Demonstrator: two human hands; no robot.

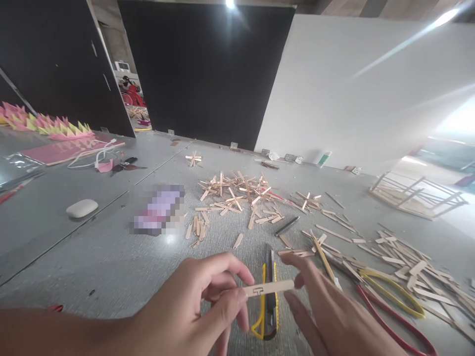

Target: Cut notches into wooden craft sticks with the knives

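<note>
Between thumb and fingers, my left hand (pixel 211 296) pinches one end of a wooden popsicle stick (pixel 274 287). Dark lines mark a T-like shape on the stick near my thumb. At its free right end is my right hand (pixel 326 306), thumb and fingers apart; whether a fingertip touches the tip I cannot tell. Directly below the stick lies a yellow and black utility knife (pixel 270 316) on the table. A pencil (pixel 324 257) and scissors (pixel 393 296) with red and yellow handles lie beside my right hand, partly among sticks.
Popsicle sticks and cut pieces (pixel 237 193) are heaped mid-table, more sticks (pixel 415 272) at right. A pixelated purple item (pixel 159 207), a white oval case (pixel 82 208) and a dark pen (pixel 287 226) lie around. Black (pixel 204 69) and white panels (pixel 334 84) stand behind; a stick frame (pixel 419 198) stands far right.
</note>
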